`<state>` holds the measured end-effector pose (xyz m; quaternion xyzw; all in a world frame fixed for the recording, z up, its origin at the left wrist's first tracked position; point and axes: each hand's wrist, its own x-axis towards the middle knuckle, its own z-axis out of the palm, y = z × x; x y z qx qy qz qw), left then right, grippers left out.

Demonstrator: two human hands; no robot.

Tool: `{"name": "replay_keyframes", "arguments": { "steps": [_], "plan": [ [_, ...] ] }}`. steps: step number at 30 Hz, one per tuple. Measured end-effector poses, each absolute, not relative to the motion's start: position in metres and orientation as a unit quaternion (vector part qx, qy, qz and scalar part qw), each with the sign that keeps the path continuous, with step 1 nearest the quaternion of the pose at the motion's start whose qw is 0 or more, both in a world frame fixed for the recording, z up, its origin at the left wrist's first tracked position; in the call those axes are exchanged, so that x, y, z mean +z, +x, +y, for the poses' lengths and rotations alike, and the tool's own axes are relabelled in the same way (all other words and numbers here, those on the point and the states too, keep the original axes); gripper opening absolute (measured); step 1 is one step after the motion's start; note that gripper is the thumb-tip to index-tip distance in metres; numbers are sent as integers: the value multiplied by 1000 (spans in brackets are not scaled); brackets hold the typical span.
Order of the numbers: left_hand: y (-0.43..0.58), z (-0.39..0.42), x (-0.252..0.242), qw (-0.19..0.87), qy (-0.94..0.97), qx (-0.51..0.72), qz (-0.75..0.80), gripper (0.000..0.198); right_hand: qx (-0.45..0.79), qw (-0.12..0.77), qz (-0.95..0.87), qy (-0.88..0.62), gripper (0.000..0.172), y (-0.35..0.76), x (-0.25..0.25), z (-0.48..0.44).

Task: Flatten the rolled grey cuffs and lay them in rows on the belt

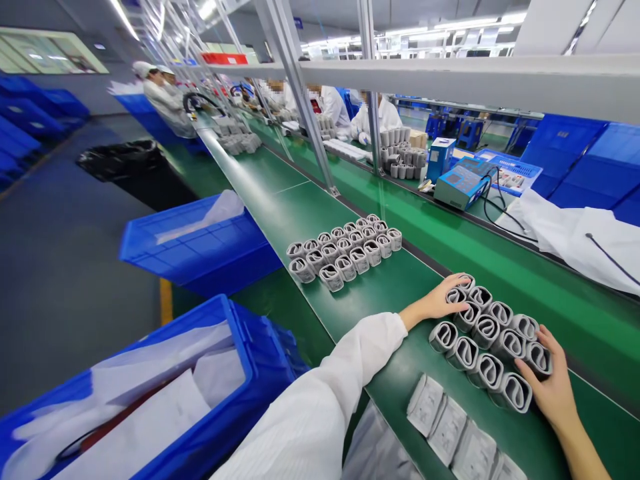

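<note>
A cluster of several grey rolled cuffs (487, 340) stands on end in two rows on the green conveyor belt (400, 293). My left hand (443, 300) rests against the cluster's far left end, fingers curved round the end roll. My right hand (547, 387) presses against the near right end, fingers spread over the last rolls. Both hands hem the group in from either side. Several flat grey folded cuffs (450, 427) lie on the belt just in front of the cluster.
A second batch of rolled cuffs (345, 252) stands farther up the belt. Blue bins (200, 243) (165, 393) with white sheets sit at the left. A blue meter box (463, 180) with cables and a white cloth (575, 233) lie at right. Other workers (165, 100) stand along the line.
</note>
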<state>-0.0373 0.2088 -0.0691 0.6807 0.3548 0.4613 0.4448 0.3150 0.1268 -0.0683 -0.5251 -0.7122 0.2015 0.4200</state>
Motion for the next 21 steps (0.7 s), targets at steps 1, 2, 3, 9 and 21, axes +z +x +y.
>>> {"name": "replay_keyframes", "arguments": {
  "steps": [1, 2, 3, 9, 21],
  "plan": [
    [-37, 207, -68, 449, 685, 454, 349, 92, 204, 422, -705, -532, 82, 315, -67, 124],
    [-37, 205, -68, 454, 689, 447, 344, 93, 207, 422, -697, -542, 82, 315, -65, 122],
    [-37, 204, -67, 460, 693, 440, 340, 94, 209, 421, -689, -552, 81, 315, -63, 120],
    [-38, 196, -63, 493, 696, 395, 342, 120, 203, 422, -654, -594, 73, 313, -55, 112],
    [-29, 180, -64, 471, 708, 389, 355, 119, 196, 433, -629, -615, 68, 316, -59, 111]
  ]
}}
